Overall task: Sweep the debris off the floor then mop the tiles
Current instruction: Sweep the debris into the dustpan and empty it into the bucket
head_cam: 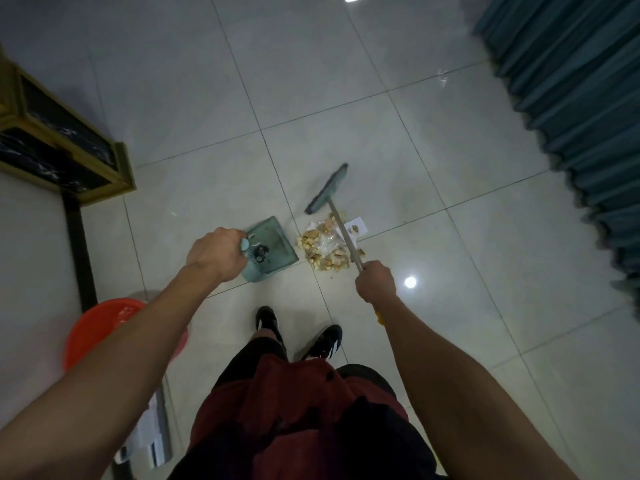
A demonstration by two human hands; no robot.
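Floor (346,98): pale glossy tiles with thin dark grout lines, spreading out on every side of both hands.
Curtain (571,116): teal and pleated, well beyond the right hand's fingers, on the far right.
Cabinet (59,147): gold-framed with dark panels, far out past the left hand's fingers, at the left.
Bucket (100,327): orange, on the floor behind the left hand and under the left forearm.
Broom (327,188): grey-green head on the floor just beyond the debris; its thin handle slants back over the pile to the right hand.
Dustpan (273,240): teal, on the floor just ahead of the left fingers, its open lip just beside the debris.
Debris (325,251): a pile of tan crumbs with scraps of clear wrap and paper, on the tiles between the two hands, near the right fingers.
Left hand (216,252): fingers curled round the dustpan's handle.
Right hand (375,282): fingers wrapped round the broom handle.
Shoes (322,341): black, on the floor behind both hands.
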